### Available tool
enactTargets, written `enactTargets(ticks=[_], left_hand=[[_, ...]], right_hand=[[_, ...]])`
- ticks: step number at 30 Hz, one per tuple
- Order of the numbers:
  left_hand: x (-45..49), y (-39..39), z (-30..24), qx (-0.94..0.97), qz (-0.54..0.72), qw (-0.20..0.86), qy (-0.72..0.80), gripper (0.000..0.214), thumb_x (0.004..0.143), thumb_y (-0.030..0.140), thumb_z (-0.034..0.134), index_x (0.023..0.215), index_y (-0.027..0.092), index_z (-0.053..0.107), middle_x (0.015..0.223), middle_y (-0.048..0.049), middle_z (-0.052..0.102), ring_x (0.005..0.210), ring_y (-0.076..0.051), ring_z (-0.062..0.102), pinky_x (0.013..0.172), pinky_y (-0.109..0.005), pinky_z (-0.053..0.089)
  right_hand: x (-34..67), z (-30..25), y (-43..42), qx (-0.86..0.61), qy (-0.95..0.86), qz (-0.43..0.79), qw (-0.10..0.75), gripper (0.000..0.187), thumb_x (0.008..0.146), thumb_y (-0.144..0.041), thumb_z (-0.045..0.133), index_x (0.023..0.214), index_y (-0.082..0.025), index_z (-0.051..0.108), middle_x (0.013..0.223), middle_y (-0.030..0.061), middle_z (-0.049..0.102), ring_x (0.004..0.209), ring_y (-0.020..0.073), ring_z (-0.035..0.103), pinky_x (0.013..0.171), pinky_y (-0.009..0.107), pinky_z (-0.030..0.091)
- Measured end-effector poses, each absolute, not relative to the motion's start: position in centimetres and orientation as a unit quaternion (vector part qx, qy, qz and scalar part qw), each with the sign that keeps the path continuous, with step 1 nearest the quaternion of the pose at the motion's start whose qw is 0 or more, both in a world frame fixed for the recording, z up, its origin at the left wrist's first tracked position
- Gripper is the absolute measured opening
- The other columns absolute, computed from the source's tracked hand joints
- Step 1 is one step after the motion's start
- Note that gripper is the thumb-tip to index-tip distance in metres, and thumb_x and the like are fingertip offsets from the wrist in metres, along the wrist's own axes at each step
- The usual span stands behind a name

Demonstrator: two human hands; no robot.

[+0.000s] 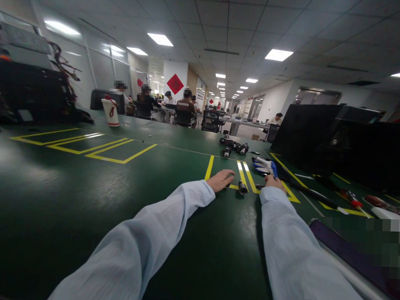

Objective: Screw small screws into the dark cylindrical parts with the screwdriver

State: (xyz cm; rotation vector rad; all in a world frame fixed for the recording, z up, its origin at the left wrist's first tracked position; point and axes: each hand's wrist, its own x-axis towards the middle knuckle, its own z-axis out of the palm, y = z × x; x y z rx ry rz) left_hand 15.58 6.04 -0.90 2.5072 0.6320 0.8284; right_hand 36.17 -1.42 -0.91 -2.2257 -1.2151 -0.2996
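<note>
Take the metal part (pixel 242 188) as the middle of your clock. It lies on the green table (pixel 119 217), at the near end of the yellow tape (pixel 210 168), and neither of your hands touches it. Your left hand (pixel 220 180) is at nine o'clock, palm down, fingers loosely bent over a dark sliver (pixel 227 186); whether they grip it, I cannot tell. Your right hand (pixel 275 183) is near three o'clock, reaching forward to the blue-and-white item (pixel 267 166), which sits between one and two. Its fingertips are hidden, so I cannot tell whether they are closed on anything. A dark stub (pixel 259 186) shows just beside it. Your hands are apart, with the metal part between them.

I judge you to be at a handling step, both hands down among the small parts. The next move calls for care at three o'clock, where the stub and the blue-and-white item crowd your fingers. Taking up the metal part would suit your left hand, the way from nine looking open. Mind the dark cluster (pixel 233 147) just short of twelve; its pieces lie close together and could snag.
</note>
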Motion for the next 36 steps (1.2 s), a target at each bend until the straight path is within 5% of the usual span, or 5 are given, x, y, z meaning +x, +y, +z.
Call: enactTargets(ticks=[10,18,22,28,36], left_hand=[[14.4,6.9,-1.3,0.793,0.437,0.279,0.321,0.036,0.087,0.031,0.030,0.112,0.009,0.042,0.115,-0.0170,0.048,0.107,-0.022,0.048,0.091,-0.035,0.039],[10.8,3.3,-1.3,0.765,0.486,0.251,0.339,0.029,0.082,0.029,0.042,0.106,0.013,0.044,0.110,-0.0134,0.045,0.098,-0.021,0.051,0.083,-0.037,0.045],[7.7,-0.1,-0.3,0.819,0.476,0.151,0.283,0.029,0.080,0.024,0.045,0.107,0.014,0.043,0.110,-0.0127,0.045,0.105,-0.022,0.046,0.088,-0.038,0.042],[2.5,-4.8,0.7,0.887,0.408,0.000,0.216,0.038,0.071,0.012,0.053,0.107,0.017,0.043,0.114,-0.0104,0.045,0.110,-0.023,0.040,0.094,-0.043,0.035],[-1.1,-5.1,0.6,0.907,0.288,0.059,0.300,0.031,0.066,0.013,0.058,0.096,0.015,0.048,0.100,-0.0074,0.052,0.093,-0.019,0.050,0.081,-0.034,0.043]], right_hand=[[37.8,-0.5,-1.1,-0.838,-0.478,-0.094,0.246,0.024,0.053,0.001,0.050,0.067,-0.019,0.054,0.063,0.0074,0.059,0.069,0.0265,0.057,0.060,0.037,0.040],[33.2,3.4,-1.1,-0.781,-0.547,-0.150,0.263,0.022,0.061,-0.007,0.053,0.080,-0.016,0.056,0.084,0.0115,0.063,0.082,0.0269,0.058,0.071,0.036,0.041],[28.2,5.2,-1.4,-0.748,-0.588,-0.137,0.275,0.023,0.061,-0.017,0.060,0.083,-0.020,0.057,0.078,0.0058,0.064,0.073,0.0227,0.058,0.067,0.031,0.043],[18.8,3.6,-4.2,-0.600,-0.687,0.062,0.405,0.019,0.056,-0.017,0.058,0.074,-0.022,0.055,0.070,-0.0014,0.062,0.064,0.0153,0.057,0.063,0.026,0.044],[14.2,-0.8,-5.9,-0.610,-0.667,0.197,0.380,0.020,0.055,-0.029,0.062,0.072,-0.019,0.056,0.070,0.0033,0.062,0.064,0.0178,0.056,0.059,0.029,0.045]])
